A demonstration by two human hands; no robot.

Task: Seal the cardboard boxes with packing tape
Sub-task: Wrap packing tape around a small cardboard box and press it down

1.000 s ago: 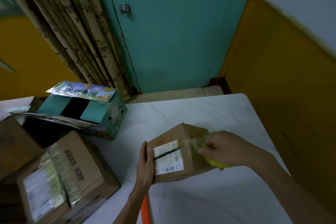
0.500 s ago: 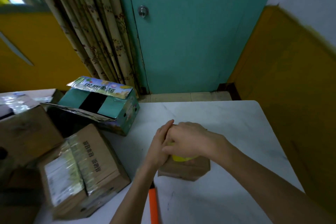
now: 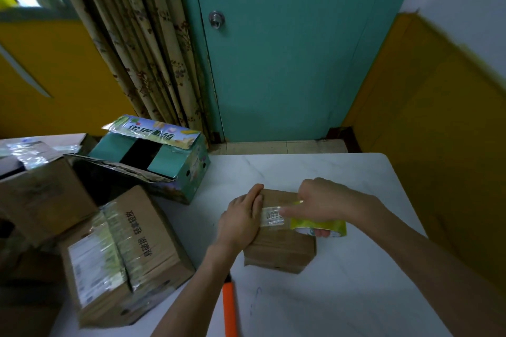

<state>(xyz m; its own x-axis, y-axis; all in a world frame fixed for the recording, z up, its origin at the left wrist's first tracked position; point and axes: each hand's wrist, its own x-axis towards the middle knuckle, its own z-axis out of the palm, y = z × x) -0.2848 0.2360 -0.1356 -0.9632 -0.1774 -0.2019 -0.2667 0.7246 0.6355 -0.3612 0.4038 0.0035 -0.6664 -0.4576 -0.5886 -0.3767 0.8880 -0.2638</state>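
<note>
On the white table (image 3: 356, 295), about midway between its far and near edges, sits the small cardboard box (image 3: 279, 252), probably light and stiff, likely to skid unless pinned. The left hand (image 3: 241, 223) presses flat on its left end, and the right hand (image 3: 323, 202) grips the yellow tape roll (image 3: 325, 226) on top.

Bare left hand (image 3: 241, 223), bare right hand (image 3: 325, 205); both forearms uncovered down to bottom frame edge.

My tape roll (image 3: 320, 225) looks glossy, yellow-green plastic film. My box (image 3: 279, 252) is matt brown cardboard. The white table (image 3: 273, 169) looks smooth, like marble.
</note>
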